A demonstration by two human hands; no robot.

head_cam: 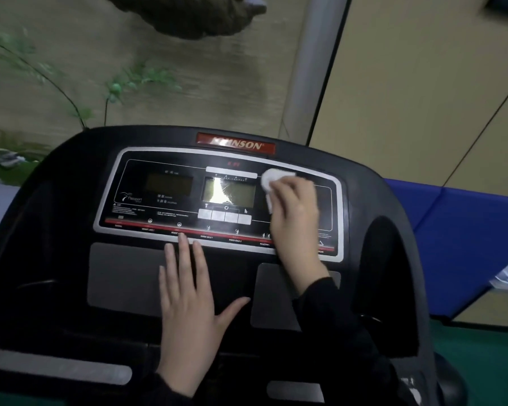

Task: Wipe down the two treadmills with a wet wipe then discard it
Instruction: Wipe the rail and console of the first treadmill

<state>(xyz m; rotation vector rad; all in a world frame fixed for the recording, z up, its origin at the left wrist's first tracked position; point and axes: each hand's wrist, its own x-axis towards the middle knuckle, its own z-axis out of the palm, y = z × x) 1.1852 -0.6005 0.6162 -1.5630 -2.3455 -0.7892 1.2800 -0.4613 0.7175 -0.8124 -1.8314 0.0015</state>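
**Wiping the console face, one hand braced below**

Nearest the camera, the left hand [188, 300] lies flat and open on the dark lower deck of the treadmill console [71, 177], fingers spread and pointing up toward the panel, holding nothing. It looks like a brace, which is sensible: weight on the deck keeps the body steady while the other arm works.

Further up, the right hand [295, 212] presses the wet wipe [272, 178] against the control panel [123, 171], just right of the centre display [229, 191]. The fingers are curled down over the wipe, pinning it to the surface, with a white bunched edge showing past the fingertips near the panel's upper right.

To do this step well, I would judge that the wipe should stay flat under the fingers and not balled, and that strokes should overlap across the whole panel, the left display [169, 184] and the button row [225, 215] included. Light pressure over the buttons seems wise, so nothing is triggered. The grey pads [121, 273] and the side rails likely need a pass too.

Beyond the console stand a window [159, 83] with blurred greenery behind it, a grey post [311, 68] and a beige wall [408, 83]; blue mats [467, 230] lie to the right. The second treadmill and any bin are not in view.
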